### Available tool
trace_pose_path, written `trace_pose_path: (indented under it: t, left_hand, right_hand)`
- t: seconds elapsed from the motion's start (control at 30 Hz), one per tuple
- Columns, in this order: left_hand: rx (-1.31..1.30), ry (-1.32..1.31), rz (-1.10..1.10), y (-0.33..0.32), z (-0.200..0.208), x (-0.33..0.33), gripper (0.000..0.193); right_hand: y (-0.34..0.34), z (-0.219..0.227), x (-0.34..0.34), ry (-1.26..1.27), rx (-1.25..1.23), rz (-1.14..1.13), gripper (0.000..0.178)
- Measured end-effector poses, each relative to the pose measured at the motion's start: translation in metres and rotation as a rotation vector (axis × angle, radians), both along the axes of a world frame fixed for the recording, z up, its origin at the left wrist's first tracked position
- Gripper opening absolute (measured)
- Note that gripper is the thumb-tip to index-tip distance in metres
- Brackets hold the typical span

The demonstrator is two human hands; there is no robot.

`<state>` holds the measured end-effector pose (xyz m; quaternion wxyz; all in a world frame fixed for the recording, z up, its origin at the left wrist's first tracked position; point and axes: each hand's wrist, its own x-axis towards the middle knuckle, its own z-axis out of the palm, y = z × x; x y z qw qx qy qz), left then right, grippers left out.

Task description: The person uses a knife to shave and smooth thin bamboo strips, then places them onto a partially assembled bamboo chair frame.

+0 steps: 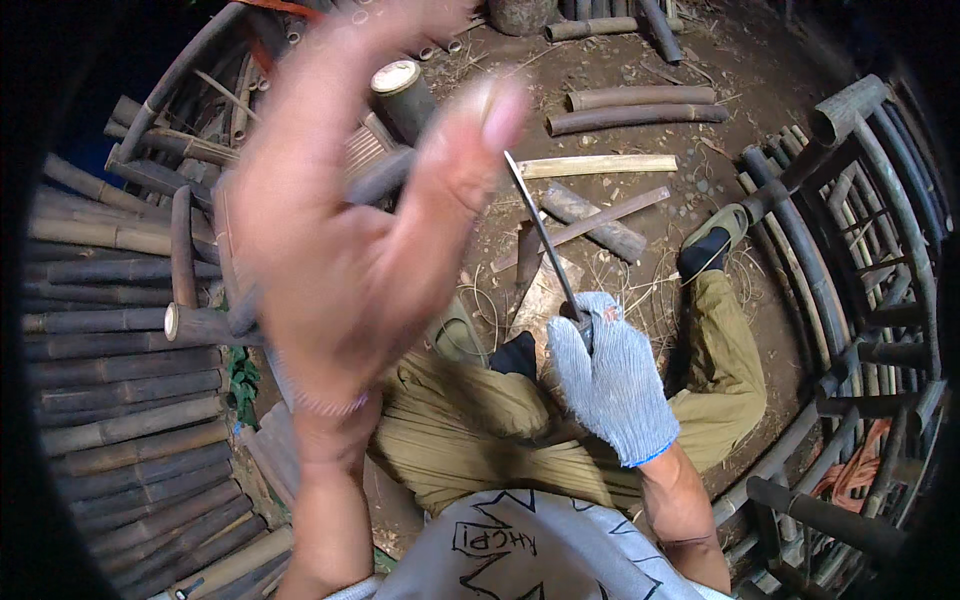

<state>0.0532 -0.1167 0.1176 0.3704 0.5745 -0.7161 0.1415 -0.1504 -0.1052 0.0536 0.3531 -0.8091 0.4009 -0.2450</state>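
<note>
My bare left hand [350,220] is raised close to the camera and blurred by motion. Its thumb stands apart from the fingers, and nothing shows in it. Lower and to the right, my right hand [615,375] wears a light grey knit glove and is closed round the handle of a knife [541,230]. The long thin blade points up and away, its tip appearing close to the left thumb in the picture. Past the blade lie a split bamboo strip [605,167], a narrow wooden slat [625,210] and a short bamboo piece [590,222].
Bamboo poles form a slatted platform [130,375] at left and a rack [880,270] at right. Two bamboo lengths [640,108] lie farther off on the dirt floor. Shavings and thin strips surround my sandalled feet. An upright bamboo section [405,105] stands behind my left hand.
</note>
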Motion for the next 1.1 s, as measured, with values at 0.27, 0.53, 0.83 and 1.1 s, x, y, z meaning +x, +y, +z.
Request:
trace_pose_path:
  t: [0.27,0.53,0.83,1.1]
  left_hand:
    - [0.381,-0.117,-0.143,-0.089,-0.053,-0.010,0.065]
    - [0.455,-0.164,0.010,-0.105,-0.048,0.012,0.083]
    - [1.199,-0.396,0.192,-0.036,-0.045,0.069,0.074]
    - [1.618,-0.497,0.175,0.050,-0.140,0.153,0.026]
  right_hand:
    - [-0.021,-0.017,0.012,0.062,0.077,0.010,0.032]
    - [-0.051,-0.003,0.017,0.277,-0.155,0.004,0.039]
    - [-0.082,-0.093,-0.022,0.299,0.176,-0.158,0.046]
    - [-0.088,-0.118,-0.039,0.003,0.009,-0.216,0.042]
